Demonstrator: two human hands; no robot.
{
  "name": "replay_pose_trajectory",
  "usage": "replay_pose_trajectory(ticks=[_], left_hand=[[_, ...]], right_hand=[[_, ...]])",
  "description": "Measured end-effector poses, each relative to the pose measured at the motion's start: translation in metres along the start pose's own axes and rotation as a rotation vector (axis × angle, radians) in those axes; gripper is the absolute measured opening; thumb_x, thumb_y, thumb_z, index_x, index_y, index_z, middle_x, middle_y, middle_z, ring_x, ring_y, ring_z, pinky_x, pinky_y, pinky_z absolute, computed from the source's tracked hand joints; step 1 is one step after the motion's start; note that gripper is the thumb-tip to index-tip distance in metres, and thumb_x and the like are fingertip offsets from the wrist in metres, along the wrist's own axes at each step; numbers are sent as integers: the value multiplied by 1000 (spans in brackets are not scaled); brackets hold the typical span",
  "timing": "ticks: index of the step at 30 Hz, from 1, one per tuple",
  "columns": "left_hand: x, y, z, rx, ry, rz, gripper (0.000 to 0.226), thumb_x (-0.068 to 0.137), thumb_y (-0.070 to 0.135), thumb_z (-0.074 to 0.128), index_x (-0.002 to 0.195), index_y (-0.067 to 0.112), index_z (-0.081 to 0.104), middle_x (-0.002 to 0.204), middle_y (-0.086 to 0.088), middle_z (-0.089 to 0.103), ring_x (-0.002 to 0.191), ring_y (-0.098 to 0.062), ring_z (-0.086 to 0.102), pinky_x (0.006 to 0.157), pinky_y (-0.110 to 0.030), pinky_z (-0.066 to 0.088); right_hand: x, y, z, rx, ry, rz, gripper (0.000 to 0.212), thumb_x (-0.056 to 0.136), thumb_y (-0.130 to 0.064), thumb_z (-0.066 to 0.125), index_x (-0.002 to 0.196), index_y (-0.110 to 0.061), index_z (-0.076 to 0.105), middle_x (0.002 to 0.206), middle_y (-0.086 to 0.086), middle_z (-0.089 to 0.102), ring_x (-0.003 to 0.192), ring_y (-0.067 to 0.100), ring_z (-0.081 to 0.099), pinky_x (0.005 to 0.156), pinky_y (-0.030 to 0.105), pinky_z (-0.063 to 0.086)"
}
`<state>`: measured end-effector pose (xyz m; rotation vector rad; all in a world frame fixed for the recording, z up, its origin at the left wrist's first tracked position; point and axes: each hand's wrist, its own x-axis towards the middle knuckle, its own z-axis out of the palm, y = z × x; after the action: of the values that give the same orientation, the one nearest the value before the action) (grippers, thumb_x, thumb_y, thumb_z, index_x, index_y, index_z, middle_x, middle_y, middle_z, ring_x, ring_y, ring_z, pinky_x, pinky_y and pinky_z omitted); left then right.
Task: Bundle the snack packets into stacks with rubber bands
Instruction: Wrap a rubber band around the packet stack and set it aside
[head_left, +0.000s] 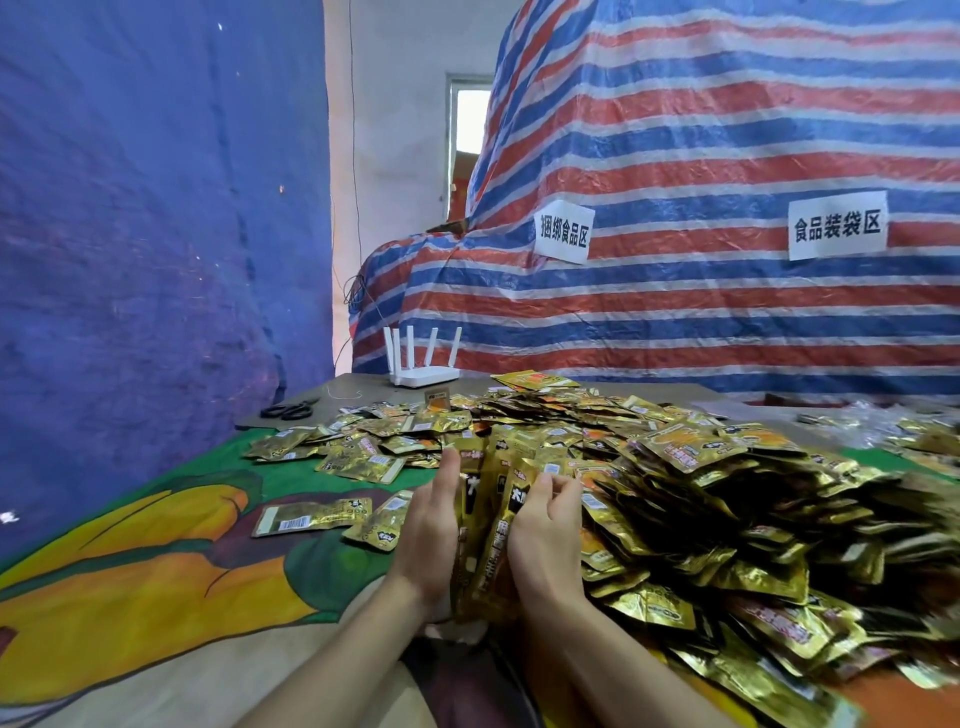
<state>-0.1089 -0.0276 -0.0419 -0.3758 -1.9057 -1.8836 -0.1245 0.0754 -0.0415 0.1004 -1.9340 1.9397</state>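
Between my two hands stands a stack of gold snack packets (485, 525), upright on edge on the cloth. My left hand (428, 535) presses flat against the stack's left side, fingers straight. My right hand (545, 535) holds the right side, its fingers curled over the packets' top edge. A large heap of loose gold packets (701, 499) spreads to the right and behind. No rubber band shows on the stack or on my hands.
Two loose packets (311, 515) lie on the colourful cloth (156, 561) at the left. Black scissors (291, 410) and a white router (423, 374) sit at the table's far edge. A striped tarp (675, 208) rises behind, a blue sheet (156, 208) at the left.
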Motion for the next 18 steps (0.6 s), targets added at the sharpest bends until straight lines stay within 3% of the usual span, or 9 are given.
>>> replay_pose_trajectory(ticks=[3, 5, 8, 11, 15, 18], left_hand=[[-4, 2, 2, -72, -149, -56, 43, 82, 56, 60, 111, 26, 70, 106, -5, 75, 103, -23, 70, 90, -40, 56], [-4, -2, 5, -123, -164, -43, 50, 73, 33, 65, 120, 21, 57, 104, -12, 71, 93, -27, 67, 82, -48, 54], [-3, -4, 6, -206, -126, 6, 49, 70, 13, 52, 119, 18, 48, 89, -11, 64, 75, -24, 57, 64, -39, 48], [-1, -8, 2, -91, -87, 44, 53, 66, 9, 51, 118, 18, 47, 80, -1, 65, 68, -17, 59, 55, -32, 49], [1, -17, 3, -53, -63, 28, 60, 61, 4, 62, 118, 17, 49, 98, -12, 70, 89, -23, 69, 77, -42, 58], [1, -20, 0, -75, -96, -3, 68, 57, 21, 74, 119, 14, 48, 99, -13, 71, 90, -24, 70, 79, -43, 58]], right_hand=[[4, 0, -3, 52, 38, -2, 14, 109, -33, 32, 112, -24, 42, 99, -7, 53, 90, 1, 51, 73, 26, 41], [4, 0, -2, 79, 20, -29, 19, 109, -31, 33, 121, -27, 48, 106, -8, 58, 98, 6, 56, 87, 36, 47], [0, -3, 1, 177, -3, -82, 24, 108, -23, 35, 104, -28, 58, 102, 5, 66, 97, 23, 62, 89, 46, 54], [-1, -5, 0, 329, -29, -49, 28, 108, -23, 37, 94, -20, 61, 87, -1, 69, 83, 25, 63, 68, 34, 57], [-5, -16, 1, 402, -128, 24, 53, 103, -51, 42, 95, -9, 72, 90, 11, 76, 86, 30, 74, 77, 42, 62], [-3, -21, 1, 347, -106, 34, 43, 101, -47, 50, 82, -13, 69, 80, 9, 73, 80, 28, 71, 72, 41, 58]])
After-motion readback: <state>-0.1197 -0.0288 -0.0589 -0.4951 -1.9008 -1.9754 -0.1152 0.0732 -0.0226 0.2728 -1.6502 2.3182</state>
